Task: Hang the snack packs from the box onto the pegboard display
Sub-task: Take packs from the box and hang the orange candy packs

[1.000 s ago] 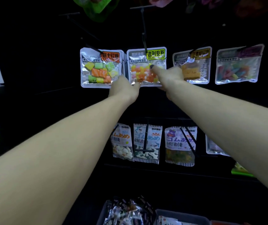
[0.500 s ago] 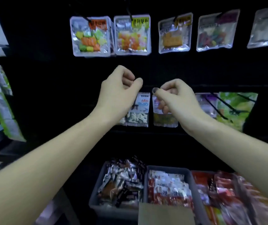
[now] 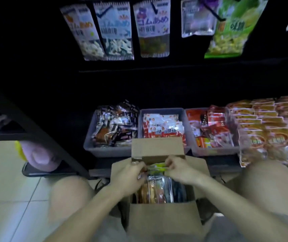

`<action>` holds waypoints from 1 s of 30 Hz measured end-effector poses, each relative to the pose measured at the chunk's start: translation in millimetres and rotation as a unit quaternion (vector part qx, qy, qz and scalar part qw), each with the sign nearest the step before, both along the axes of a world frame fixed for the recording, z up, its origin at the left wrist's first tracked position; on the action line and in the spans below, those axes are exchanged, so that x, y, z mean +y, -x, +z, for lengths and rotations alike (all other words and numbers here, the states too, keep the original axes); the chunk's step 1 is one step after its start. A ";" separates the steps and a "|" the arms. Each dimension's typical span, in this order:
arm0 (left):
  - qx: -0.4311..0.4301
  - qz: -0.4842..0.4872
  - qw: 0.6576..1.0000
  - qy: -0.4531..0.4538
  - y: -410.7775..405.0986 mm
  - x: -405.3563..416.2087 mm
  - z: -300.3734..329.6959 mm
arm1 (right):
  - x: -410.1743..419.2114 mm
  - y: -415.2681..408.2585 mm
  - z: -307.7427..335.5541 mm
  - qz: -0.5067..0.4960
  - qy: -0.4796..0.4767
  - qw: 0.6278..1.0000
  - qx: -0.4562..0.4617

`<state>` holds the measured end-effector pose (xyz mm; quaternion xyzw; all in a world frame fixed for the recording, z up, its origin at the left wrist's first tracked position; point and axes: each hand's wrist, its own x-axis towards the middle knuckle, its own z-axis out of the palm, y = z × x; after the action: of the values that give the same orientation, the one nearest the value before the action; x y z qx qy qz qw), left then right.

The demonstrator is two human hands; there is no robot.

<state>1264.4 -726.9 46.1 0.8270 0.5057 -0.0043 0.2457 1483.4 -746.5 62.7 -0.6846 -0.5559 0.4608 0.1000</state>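
two hands, left hand (image 3: pixel 128 177) and right hand (image 3: pixel 179 170), pinch one yellow-green pack (image 3: pixel 157 167) over one box (image 3: pixel 164 219).

Pale tiled floor (image 3: pixel 3 198), dim light

Your left hand (image 3: pixel 131 175) and right hand (image 3: pixel 178 169) reach forward and down, close together, fingers curled, both pinching a yellow-green snack pack (image 3: pixel 157 167) between them.

arms: bare, no sleeves | wrists: no watch or bands | legs: light beige shorts (image 3: pixel 270 186)
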 end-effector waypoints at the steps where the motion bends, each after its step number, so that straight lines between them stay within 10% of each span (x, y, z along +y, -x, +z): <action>1: 0.016 -0.003 0.999 0.035 1.7 -4.8 -15.9 | -4.8 0.6 -17.7 0.019 0.031 0.999 -0.020; 12: 0.318 -0.173 0.932 -0.025 1.4 -9.8 -77.8 | -4.1 9.6 -116.8 -0.014 0.183 0.982 -0.039; 21: 0.309 -0.162 0.937 0.018 -6.4 -4.8 -84.4 | -10.0 26.8 -155.4 -0.013 0.168 0.976 -0.137; 30: 0.275 -0.145 0.949 0.043 -9.0 -0.9 -85.7 | 0.5 13.6 -168.1 -0.146 0.203 0.968 -0.009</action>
<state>1273.4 -727.8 -39.6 0.8465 0.4279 -0.2892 0.1293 1469.8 -745.9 -105.4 -0.7685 -0.3456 0.5382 0.0201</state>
